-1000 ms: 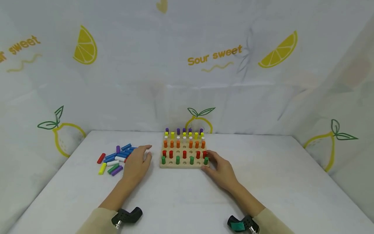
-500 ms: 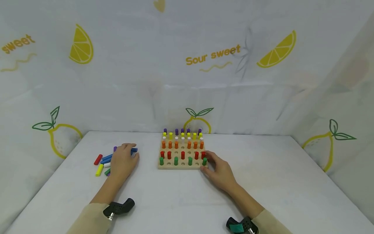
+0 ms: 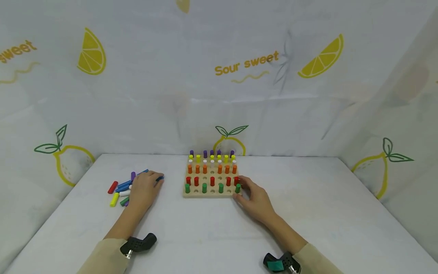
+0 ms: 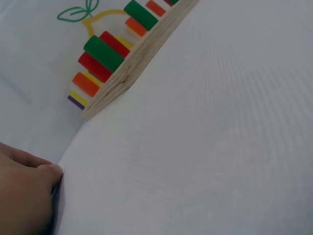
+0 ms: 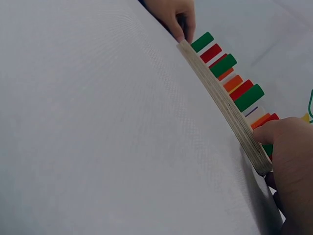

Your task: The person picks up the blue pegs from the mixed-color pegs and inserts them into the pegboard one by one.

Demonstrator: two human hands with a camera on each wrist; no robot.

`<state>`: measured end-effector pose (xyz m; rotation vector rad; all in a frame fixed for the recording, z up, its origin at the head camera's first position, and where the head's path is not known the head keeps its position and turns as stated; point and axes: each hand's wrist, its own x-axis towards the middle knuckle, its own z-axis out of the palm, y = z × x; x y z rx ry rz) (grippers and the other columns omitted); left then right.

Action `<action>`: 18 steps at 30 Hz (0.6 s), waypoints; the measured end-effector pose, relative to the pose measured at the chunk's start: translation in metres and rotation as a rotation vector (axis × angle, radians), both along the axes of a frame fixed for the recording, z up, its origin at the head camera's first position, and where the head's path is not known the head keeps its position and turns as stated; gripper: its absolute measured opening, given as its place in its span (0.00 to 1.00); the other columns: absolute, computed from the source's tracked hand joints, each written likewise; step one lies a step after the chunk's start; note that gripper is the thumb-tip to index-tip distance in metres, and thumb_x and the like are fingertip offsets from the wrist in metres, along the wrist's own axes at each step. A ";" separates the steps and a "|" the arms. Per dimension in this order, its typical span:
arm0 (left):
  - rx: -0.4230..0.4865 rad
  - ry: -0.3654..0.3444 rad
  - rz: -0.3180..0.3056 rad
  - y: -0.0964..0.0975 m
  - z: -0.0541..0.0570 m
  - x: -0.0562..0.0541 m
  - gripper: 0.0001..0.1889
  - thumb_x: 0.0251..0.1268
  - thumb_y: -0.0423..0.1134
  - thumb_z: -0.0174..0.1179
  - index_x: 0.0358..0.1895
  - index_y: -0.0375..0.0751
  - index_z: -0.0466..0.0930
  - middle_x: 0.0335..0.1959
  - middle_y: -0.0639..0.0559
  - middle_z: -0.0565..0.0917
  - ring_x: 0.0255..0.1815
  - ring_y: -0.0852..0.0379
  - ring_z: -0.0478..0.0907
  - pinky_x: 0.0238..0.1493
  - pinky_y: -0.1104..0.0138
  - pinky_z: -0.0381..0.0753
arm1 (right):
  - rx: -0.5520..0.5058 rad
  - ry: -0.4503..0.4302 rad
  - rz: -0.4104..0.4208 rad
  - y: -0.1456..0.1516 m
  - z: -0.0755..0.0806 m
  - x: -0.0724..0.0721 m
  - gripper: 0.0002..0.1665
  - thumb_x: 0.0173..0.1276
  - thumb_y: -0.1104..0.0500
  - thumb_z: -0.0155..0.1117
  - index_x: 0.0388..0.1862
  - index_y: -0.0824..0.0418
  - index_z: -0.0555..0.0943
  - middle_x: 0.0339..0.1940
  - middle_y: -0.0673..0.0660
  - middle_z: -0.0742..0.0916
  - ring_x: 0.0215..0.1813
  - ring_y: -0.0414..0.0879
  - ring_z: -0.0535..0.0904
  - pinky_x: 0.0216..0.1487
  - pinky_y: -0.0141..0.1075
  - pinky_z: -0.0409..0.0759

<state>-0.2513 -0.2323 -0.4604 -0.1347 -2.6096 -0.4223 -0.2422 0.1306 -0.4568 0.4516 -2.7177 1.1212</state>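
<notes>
A wooden pegboard (image 3: 212,196) stands mid-table with rows of upright pegs: green in front, then red, orange, white, yellow and purple. My right hand (image 3: 257,199) grips its front right corner, the thumb lying on the board's edge (image 5: 220,100) in the right wrist view. To the left, my left hand (image 3: 143,190) is low over a pile of loose pegs. It pinches a dark blue peg (image 3: 159,178) between thumb and fingers. In the left wrist view, the thumb (image 4: 51,172) meets the fingers and the peg is mostly hidden.
Loose pegs lie around and partly under my left hand: a red peg (image 3: 113,187), a yellow peg (image 3: 114,199), a green peg (image 3: 124,201), a white peg (image 3: 124,193) and several blue ones. A white curtain (image 3: 164,95) with lemon prints hangs behind the table.
My left hand has moved left from beside the pegboard to the loose pegs and now pinches a blue one. The right hand keeps its grip on the board; the head view has shifted slightly.
</notes>
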 end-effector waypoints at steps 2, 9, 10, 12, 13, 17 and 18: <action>-0.023 0.008 -0.012 0.000 0.000 0.000 0.11 0.66 0.37 0.67 0.49 0.37 0.88 0.47 0.40 0.89 0.54 0.37 0.84 0.66 0.40 0.73 | -0.002 -0.005 -0.001 -0.001 0.000 0.000 0.37 0.66 0.53 0.72 0.72 0.54 0.71 0.64 0.55 0.85 0.68 0.51 0.80 0.71 0.49 0.76; -0.032 0.088 -0.038 0.004 0.002 0.001 0.12 0.65 0.39 0.68 0.49 0.39 0.87 0.46 0.41 0.90 0.51 0.40 0.85 0.66 0.41 0.75 | 0.006 -0.008 -0.010 -0.002 -0.001 0.000 0.37 0.66 0.53 0.71 0.72 0.53 0.71 0.65 0.54 0.84 0.68 0.51 0.80 0.71 0.48 0.76; -0.026 0.101 -0.040 0.004 0.002 0.001 0.13 0.66 0.40 0.68 0.50 0.39 0.87 0.46 0.41 0.90 0.51 0.41 0.86 0.66 0.42 0.76 | 0.007 -0.004 -0.010 -0.001 0.000 0.000 0.37 0.66 0.53 0.72 0.72 0.53 0.71 0.65 0.54 0.84 0.68 0.51 0.80 0.71 0.48 0.76; -0.003 0.117 -0.043 0.006 0.002 0.001 0.14 0.66 0.41 0.68 0.51 0.40 0.86 0.46 0.42 0.90 0.50 0.42 0.86 0.63 0.44 0.79 | 0.011 0.005 -0.009 -0.001 0.000 0.000 0.36 0.66 0.53 0.72 0.72 0.54 0.72 0.65 0.54 0.85 0.68 0.51 0.80 0.71 0.49 0.76; 0.011 0.124 -0.044 0.006 0.003 0.001 0.14 0.66 0.42 0.69 0.51 0.40 0.86 0.46 0.42 0.90 0.50 0.42 0.86 0.61 0.46 0.81 | 0.015 0.011 -0.009 -0.001 -0.001 0.000 0.36 0.66 0.53 0.72 0.72 0.54 0.72 0.65 0.54 0.85 0.67 0.51 0.80 0.71 0.49 0.76; 0.088 0.121 -0.042 0.009 0.001 0.002 0.15 0.67 0.42 0.67 0.52 0.40 0.86 0.47 0.43 0.90 0.49 0.44 0.87 0.52 0.50 0.87 | 0.016 0.016 -0.007 -0.001 -0.001 0.001 0.36 0.66 0.53 0.72 0.72 0.55 0.72 0.65 0.54 0.85 0.67 0.51 0.80 0.71 0.49 0.76; 0.122 0.115 -0.041 0.009 0.001 0.002 0.14 0.68 0.42 0.67 0.53 0.41 0.86 0.47 0.44 0.90 0.48 0.45 0.87 0.50 0.51 0.87 | 0.014 0.015 -0.007 -0.002 -0.001 0.001 0.36 0.66 0.53 0.72 0.72 0.55 0.72 0.65 0.54 0.84 0.68 0.51 0.80 0.72 0.49 0.76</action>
